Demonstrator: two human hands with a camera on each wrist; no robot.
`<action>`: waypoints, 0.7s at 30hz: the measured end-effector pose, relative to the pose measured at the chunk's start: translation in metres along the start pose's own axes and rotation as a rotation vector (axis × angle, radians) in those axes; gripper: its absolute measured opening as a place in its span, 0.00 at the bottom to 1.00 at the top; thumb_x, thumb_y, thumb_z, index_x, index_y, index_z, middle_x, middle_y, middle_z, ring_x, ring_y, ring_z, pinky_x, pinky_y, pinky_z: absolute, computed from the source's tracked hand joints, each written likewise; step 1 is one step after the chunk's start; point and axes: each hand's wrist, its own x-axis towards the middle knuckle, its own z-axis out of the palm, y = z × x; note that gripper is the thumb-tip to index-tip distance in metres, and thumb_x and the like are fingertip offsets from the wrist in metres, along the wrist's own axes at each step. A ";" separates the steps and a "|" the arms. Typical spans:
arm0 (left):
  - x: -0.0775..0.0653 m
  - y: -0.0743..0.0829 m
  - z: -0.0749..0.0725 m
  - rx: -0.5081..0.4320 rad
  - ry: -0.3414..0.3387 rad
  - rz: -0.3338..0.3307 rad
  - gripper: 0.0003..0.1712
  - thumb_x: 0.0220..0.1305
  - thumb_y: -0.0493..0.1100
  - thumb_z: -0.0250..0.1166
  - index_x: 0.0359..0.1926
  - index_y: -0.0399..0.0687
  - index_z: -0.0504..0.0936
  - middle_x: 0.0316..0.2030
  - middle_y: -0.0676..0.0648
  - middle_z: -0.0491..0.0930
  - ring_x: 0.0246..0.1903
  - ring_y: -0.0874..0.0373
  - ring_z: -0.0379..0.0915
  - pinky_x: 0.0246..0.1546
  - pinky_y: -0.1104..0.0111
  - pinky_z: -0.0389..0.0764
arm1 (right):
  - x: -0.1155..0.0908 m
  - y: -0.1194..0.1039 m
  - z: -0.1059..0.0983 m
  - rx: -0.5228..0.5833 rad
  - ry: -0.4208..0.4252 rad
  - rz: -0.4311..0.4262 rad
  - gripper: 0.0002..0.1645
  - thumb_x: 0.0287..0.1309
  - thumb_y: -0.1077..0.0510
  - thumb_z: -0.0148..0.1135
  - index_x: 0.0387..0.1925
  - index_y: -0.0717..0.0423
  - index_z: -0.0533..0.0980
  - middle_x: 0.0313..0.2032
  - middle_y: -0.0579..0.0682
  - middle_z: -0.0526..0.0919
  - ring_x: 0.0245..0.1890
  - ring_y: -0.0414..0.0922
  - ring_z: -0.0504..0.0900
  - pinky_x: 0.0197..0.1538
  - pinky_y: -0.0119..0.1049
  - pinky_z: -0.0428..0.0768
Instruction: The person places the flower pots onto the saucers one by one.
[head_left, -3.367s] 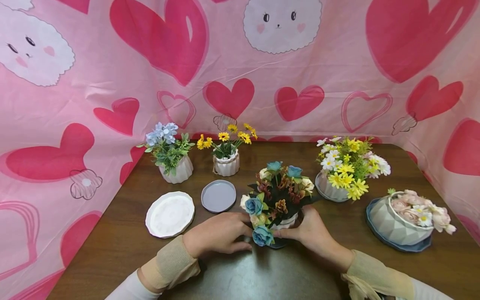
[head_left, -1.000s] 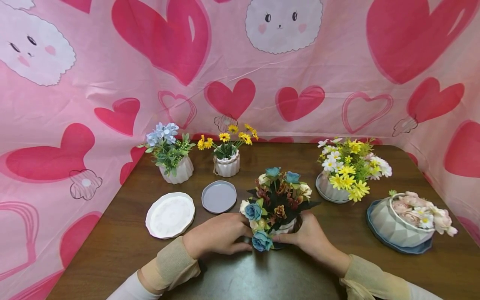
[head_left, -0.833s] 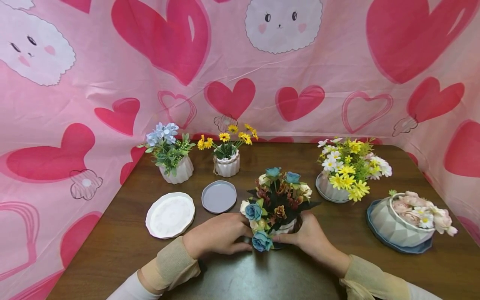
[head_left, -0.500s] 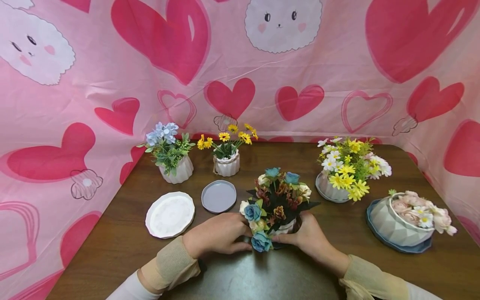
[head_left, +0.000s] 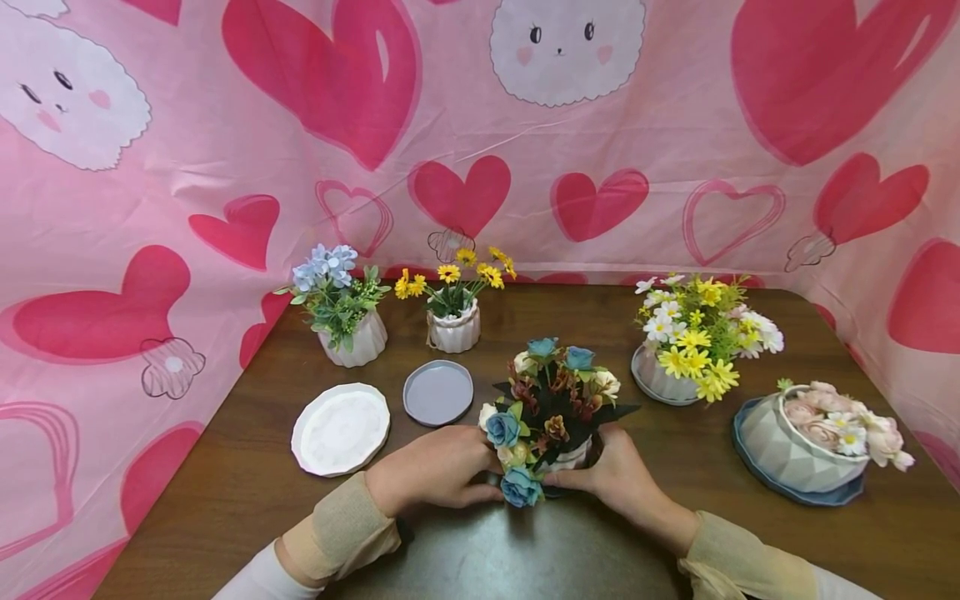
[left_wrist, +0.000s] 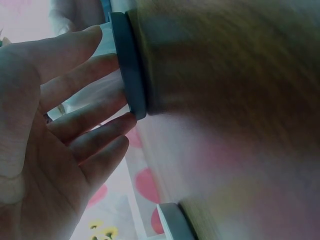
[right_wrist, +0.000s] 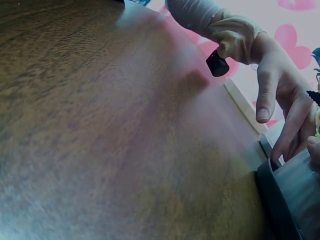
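Observation:
A white flowerpot (head_left: 576, 457) with teal-blue and cream roses (head_left: 558, 400) stands in front, at the middle of the table. My right hand (head_left: 621, 471) grips this pot from the right, thumb across its near side and the other fingers hidden behind it. Below it is a dark blue-grey saucer (left_wrist: 129, 65), mostly hidden by the flowers in the head view. Coming from the left, my left hand (head_left: 442, 468) has its fingers spread and nearly straight, with fingertips at the saucer's rim. The right wrist view shows the pot within the saucer (right_wrist: 275, 200).
A white saucer (head_left: 341, 429) and a grey saucer (head_left: 438, 393) lie to the left. Behind them stand pots of blue flowers (head_left: 352, 337) and yellow daisies (head_left: 453, 329). On the right, a daisy pot (head_left: 663, 385) and a faceted bowl of pink flowers (head_left: 810, 450) sit on saucers.
Since the earliest frame the roses and pot have come slightly lower and toward me, tilting a little left, with my right hand shifting along. My left hand has stayed nearly still.

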 end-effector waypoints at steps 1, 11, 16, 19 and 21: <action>0.000 0.000 0.000 0.002 0.001 0.000 0.09 0.64 0.55 0.65 0.34 0.59 0.85 0.33 0.61 0.84 0.39 0.65 0.82 0.44 0.71 0.78 | 0.000 0.000 0.000 -0.004 0.001 0.006 0.47 0.28 0.46 0.86 0.55 0.52 0.76 0.48 0.46 0.86 0.49 0.38 0.82 0.56 0.33 0.77; -0.001 0.000 0.001 0.000 0.004 -0.005 0.09 0.64 0.56 0.66 0.36 0.59 0.86 0.36 0.60 0.85 0.42 0.65 0.81 0.47 0.71 0.78 | 0.000 0.000 0.000 -0.022 -0.003 0.011 0.48 0.28 0.45 0.86 0.56 0.52 0.76 0.48 0.46 0.86 0.50 0.40 0.82 0.56 0.34 0.77; -0.001 0.000 0.000 0.000 0.008 0.001 0.10 0.65 0.56 0.65 0.39 0.59 0.87 0.38 0.61 0.85 0.44 0.65 0.81 0.49 0.71 0.78 | -0.001 0.000 0.000 -0.016 -0.003 0.006 0.48 0.29 0.45 0.86 0.56 0.53 0.76 0.49 0.46 0.86 0.50 0.40 0.81 0.57 0.34 0.77; -0.001 0.000 0.000 -0.001 0.011 0.001 0.11 0.65 0.56 0.65 0.40 0.59 0.87 0.40 0.60 0.85 0.44 0.65 0.81 0.49 0.71 0.78 | -0.001 -0.001 0.000 -0.025 0.001 0.002 0.48 0.29 0.45 0.86 0.56 0.52 0.76 0.49 0.46 0.86 0.51 0.40 0.81 0.57 0.34 0.77; -0.001 0.001 0.000 0.002 0.014 -0.003 0.11 0.64 0.56 0.65 0.41 0.59 0.87 0.40 0.60 0.85 0.45 0.65 0.81 0.50 0.71 0.78 | -0.001 -0.001 0.000 -0.032 0.004 0.002 0.49 0.28 0.45 0.86 0.56 0.53 0.76 0.49 0.46 0.86 0.51 0.40 0.81 0.57 0.35 0.77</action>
